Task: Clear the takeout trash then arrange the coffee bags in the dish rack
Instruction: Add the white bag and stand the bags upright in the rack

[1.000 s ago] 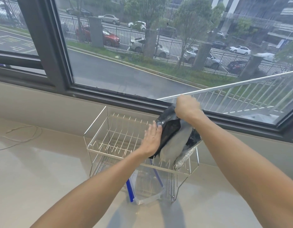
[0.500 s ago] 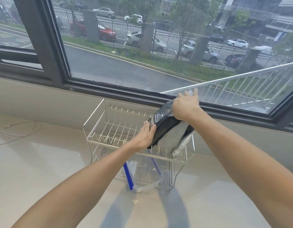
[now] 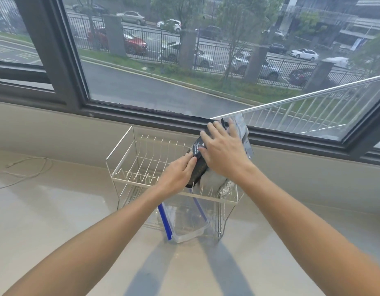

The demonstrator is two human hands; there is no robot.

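Two hands, left hand (image 3: 178, 174) and right hand (image 3: 222, 151), press flat-open fingers on half-hidden coffee bags (image 3: 198, 165) in the dish rack (image 3: 129, 167).

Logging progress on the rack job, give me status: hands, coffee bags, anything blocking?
Both hands on black coffee bag: left hand at its edge, right hand flat on top. Bags leaning at dish rack right end. Nothing blocking.

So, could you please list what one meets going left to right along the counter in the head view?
White cable → dish rack → left hand → black coffee bag → right hand.
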